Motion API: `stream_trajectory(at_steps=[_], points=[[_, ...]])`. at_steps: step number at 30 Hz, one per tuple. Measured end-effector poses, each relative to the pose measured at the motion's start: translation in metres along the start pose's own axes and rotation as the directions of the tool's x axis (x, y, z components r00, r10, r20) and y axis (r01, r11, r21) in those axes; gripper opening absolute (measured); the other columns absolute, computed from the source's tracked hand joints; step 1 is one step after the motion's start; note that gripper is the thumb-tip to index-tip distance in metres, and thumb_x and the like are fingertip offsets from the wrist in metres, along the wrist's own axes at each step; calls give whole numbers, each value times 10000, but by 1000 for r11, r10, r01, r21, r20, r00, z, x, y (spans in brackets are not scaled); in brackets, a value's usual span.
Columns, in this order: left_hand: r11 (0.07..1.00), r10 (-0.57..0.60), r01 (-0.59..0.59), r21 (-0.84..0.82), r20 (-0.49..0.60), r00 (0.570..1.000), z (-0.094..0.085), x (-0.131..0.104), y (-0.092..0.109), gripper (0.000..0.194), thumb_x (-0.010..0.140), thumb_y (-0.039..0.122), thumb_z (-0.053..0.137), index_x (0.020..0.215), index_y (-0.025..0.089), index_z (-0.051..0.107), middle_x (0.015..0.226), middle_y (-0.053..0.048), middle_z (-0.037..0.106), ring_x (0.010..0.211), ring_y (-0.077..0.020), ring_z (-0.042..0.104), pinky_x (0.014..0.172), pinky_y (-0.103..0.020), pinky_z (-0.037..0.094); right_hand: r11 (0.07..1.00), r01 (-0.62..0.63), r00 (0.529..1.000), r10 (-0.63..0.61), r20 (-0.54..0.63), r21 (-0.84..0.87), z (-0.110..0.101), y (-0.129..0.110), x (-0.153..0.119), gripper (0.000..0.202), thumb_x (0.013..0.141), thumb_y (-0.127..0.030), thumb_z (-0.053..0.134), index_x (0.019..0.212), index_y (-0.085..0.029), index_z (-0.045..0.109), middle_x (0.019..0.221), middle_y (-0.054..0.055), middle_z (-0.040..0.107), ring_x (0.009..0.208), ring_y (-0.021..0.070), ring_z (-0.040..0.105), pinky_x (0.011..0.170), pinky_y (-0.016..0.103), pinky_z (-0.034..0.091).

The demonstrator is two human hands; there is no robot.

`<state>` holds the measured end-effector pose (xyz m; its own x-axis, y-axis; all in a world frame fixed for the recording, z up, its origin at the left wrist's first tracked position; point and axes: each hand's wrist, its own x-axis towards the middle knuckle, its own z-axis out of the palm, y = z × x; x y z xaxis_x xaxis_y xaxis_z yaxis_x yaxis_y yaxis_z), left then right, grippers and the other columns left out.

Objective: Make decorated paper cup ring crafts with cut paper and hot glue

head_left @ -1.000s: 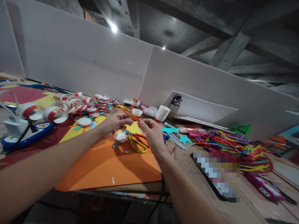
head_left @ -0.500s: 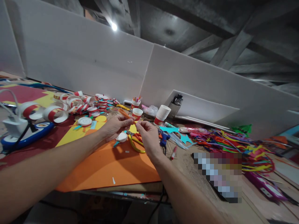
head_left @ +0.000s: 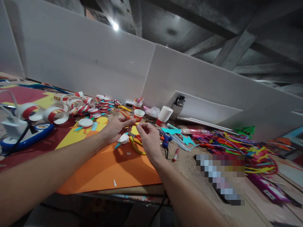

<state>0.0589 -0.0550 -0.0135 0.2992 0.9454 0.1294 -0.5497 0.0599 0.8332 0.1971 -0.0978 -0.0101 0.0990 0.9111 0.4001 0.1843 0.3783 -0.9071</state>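
Between my two hands runs a thin orange paper strip (head_left: 125,114), bent upward at its left end. My left hand (head_left: 117,128) pinches it between thumb and fingers. The fingertips of my right hand (head_left: 149,137) are closed at the strip's other end, where little of it shows. Beneath them lie yellow-handled scissors (head_left: 135,147) on an orange sheet (head_left: 113,171). A small white round piece with paper bits (head_left: 123,138) rests just below my left hand. Behind the hands stands a red and white paper cup (head_left: 139,115).
Cut cup rings (head_left: 56,115) crowd the left, near a blue and white power strip (head_left: 28,135). Stacked cups (head_left: 164,116) and a dark bottle (head_left: 177,107) stand behind. A blue glue gun (head_left: 166,140), a red marker (head_left: 175,155) and colourful pipe cleaners (head_left: 227,143) lie to the right.
Both hands stay almost in place, still pinching the orange strip. The strip's raised left end has tilted and now shows more as a curved loop.
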Motion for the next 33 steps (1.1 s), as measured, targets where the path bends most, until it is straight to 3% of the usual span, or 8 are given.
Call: stream_trajectory(at_steps=[6, 14, 23, 33], points=[[1000, -5, 5, -17, -15, 1000, -1, 1, 0, 349, 477, 276, 922, 687, 91, 714, 644, -17, 634, 539, -55, 490, 509, -190, 381, 1000, -17, 1000, 17, -5, 15, -1, 0, 0, 179, 778, -352, 632, 750, -175, 628, 699, -10, 625, 619, 113, 515, 592, 236, 406], [999, 34, -34, -28, 7, 999, -4, 3, 1, 262, 564, 232, 889, 616, 87, 677, 536, 17, 549, 484, -38, 427, 476, -177, 340, 999, -21, 1000, 22, -1, 31, 0, 0, 0, 181, 761, -350, 641, 751, -169, 630, 696, -9, 625, 615, 110, 511, 589, 235, 400], [996, 70, -68, -61, 16, 997, -5, 4, 2, 327, 530, 247, 907, 575, 80, 630, 509, 25, 511, 447, -37, 397, 448, -186, 332, 999, -17, 1000, 17, 1, 36, 0, 1, 0, 184, 762, -343, 643, 742, -160, 631, 679, -17, 615, 607, 100, 498, 585, 231, 383], [995, 94, -96, -41, -42, 995, -12, 9, 4, 324, 520, 245, 911, 585, 73, 644, 500, 21, 517, 442, -34, 404, 439, -171, 325, 999, -15, 1000, 15, -3, 43, -1, 2, 0, 184, 756, -340, 655, 748, -156, 643, 688, -11, 624, 622, 107, 512, 607, 241, 404]])
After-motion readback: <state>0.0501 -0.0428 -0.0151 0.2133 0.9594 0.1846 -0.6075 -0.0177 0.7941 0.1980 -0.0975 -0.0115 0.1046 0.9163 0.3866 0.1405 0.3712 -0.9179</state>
